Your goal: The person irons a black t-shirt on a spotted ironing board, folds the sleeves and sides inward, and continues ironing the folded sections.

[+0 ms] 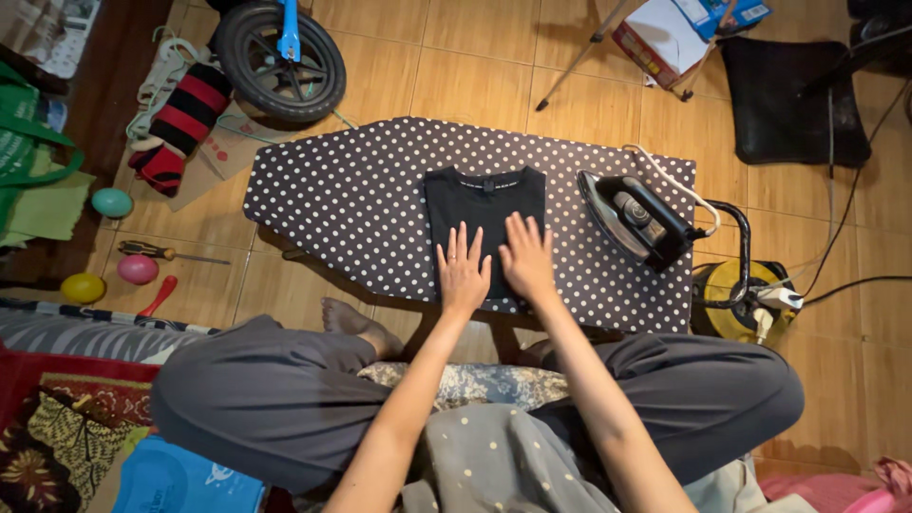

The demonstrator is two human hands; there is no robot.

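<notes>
Pressing flat on the near half of a folded black T-shirt (484, 214), the left hand (463, 273) and right hand (527, 258) are laid side by side, fingers spread; neither grip is closed on anything. The shirt is centred on the polka-dot ironing board (351, 204), collar away from the person. The fold is best smoothed from the middle outward with even pressure, so edges are kept square. The iron (635, 220), lying just right of the shirt, should be kept clear of the right wrist.
</notes>
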